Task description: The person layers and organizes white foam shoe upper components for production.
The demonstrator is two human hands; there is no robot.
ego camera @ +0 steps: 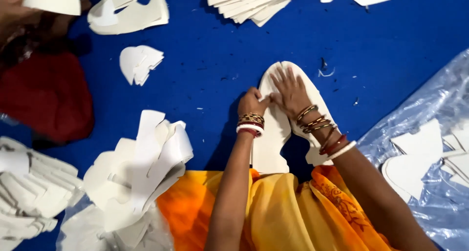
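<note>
Pinched in the left hand (251,102) is a white U-shaped cutout (274,129) (spread mid-sheet on the blue floor covering (215,60)), while it is pressed flat by the right hand's (289,91) open fingers.

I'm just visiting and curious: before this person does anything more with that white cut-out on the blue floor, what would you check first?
1. Right hand flat on the white cut-out piece: ok.
2. Left hand gripping the piece's left edge: ok.
3. Piece lying flat on the blue mat: cannot tell, its near end is partly hidden by the arms.
4. Whether it is one layer or several: cannot tell.
5. Orange garment clear of the piece: not ok, it reaches the lower edge.
</note>
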